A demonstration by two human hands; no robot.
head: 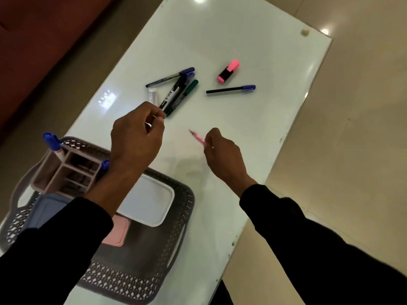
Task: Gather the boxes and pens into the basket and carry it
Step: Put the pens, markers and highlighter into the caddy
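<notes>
Scanning from the left: grey perforated basket (180,208) sits at the table's near-left corner, under my left forearm. Inside it, a compartmented pen holder (66,172) with a blue-capped marker (52,143) standing in its far-left slot; a white box lid (149,201), a blue-grey box (46,208) and a pink box (116,234) lie flat beside it.

My left hand (136,133) hovers above the basket's far edge, fingers curled, fingertips pinching something thin and pale; can't tell what.

Just beyond those fingertips, on the white table (242,40): a cluster of pens (176,91), blue, black and green, fanned and overlapping, with a small white tube (153,95) touching them.

My right hand (222,155) has its fingers curled round a pink pen (198,137), tip poking out toward the left hand.

Farther from my right fingers: a black pen with blue cap (231,89) lying alone, and a pink highlighter (228,71) just past it.
</notes>
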